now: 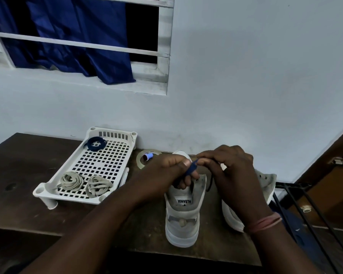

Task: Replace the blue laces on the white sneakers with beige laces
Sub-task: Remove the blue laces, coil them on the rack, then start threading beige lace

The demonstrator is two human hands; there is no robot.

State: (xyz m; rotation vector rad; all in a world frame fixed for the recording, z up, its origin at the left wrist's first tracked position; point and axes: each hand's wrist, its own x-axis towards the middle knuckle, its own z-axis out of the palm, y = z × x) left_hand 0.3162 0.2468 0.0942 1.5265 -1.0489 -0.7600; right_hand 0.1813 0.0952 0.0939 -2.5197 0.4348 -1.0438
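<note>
A white sneaker stands heel toward me on the dark wooden table. Above its opening my left hand grips a bundle of blue lace. My right hand pinches the same lace near its top, and a dark strand hangs down between the hands. The second white sneaker lies behind my right wrist, mostly hidden. Two coiled beige laces rest at the near end of a white perforated tray. A coiled blue lace lies at the tray's far end.
A roll of clear tape with a small blue cap inside sits by the wall behind my left hand. A white pen lies beside the tray. A black wire rack stands at the table's right edge. The wall is close behind.
</note>
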